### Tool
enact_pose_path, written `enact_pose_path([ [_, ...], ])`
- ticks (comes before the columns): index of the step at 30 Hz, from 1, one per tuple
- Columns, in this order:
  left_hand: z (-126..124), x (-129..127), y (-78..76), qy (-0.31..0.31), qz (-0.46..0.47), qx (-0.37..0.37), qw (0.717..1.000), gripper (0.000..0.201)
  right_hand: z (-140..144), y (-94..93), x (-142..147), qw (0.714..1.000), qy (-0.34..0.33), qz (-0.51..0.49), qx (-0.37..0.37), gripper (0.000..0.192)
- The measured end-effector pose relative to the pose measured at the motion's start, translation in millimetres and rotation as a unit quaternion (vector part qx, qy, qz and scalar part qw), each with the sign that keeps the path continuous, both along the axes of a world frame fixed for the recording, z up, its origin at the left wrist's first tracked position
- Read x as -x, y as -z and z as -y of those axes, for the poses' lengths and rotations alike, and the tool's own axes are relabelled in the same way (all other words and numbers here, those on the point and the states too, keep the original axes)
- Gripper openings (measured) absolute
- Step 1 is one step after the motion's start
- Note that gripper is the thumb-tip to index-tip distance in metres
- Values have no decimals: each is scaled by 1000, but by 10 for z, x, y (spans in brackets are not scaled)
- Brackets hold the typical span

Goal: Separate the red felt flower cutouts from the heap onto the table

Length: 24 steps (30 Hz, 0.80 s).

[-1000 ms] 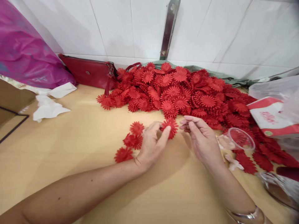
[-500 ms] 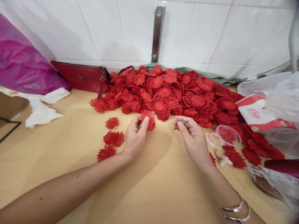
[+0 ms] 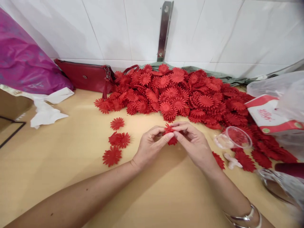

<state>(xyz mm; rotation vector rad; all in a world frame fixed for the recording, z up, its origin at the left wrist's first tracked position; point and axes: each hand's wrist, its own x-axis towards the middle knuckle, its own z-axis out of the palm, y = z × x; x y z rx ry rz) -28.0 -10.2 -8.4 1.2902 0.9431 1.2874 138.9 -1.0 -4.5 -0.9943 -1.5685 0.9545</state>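
Between my two hands, above the middle of the table, is a red cut-out flower [image 3: 172,140], partly covered by my fingers. My left hand [image 3: 154,144] pinches its left side between thumb and fingers. On the opposite side, my right hand [image 3: 191,139] grips it the same way. Just behind my hands rises a large heap of red flowers [image 3: 171,93] with thin petals. To the left of my left hand lie several loose flowers, among them a single one [image 3: 117,123] and a nearer one [image 3: 112,156].
A red purse [image 3: 83,77] and a purple bag [image 3: 30,63] stand at the back left, with white tissue [image 3: 46,110] in front. On the right are a clear plastic cup [image 3: 237,137], a red-and-white box [image 3: 270,114] and plastic bags. A tiled wall closes off the back.
My right hand has moved left and taken hold of the flower. My left hand has brought that flower right and nearer to me. The view has shifted slightly.
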Motion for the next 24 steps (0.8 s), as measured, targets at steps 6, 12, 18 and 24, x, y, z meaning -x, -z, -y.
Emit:
enact_pose_path([
  [6,-14,14,28,32,-56,-46,997,18,-13,14,-16,987,-4,-123,105,10],
  [12,10,19,-29,15,-57,-35,998,18,-93,34,-95,958,47,-236,154,13],
  [18,-8,0,-6,-33,-36,6,999,19,-148,46,-135,959,118,-224,125,19],
  [24,-4,-27,37,-75,-122,-29,989,16,-85,9,-72,966,120,-216,83,13],
])
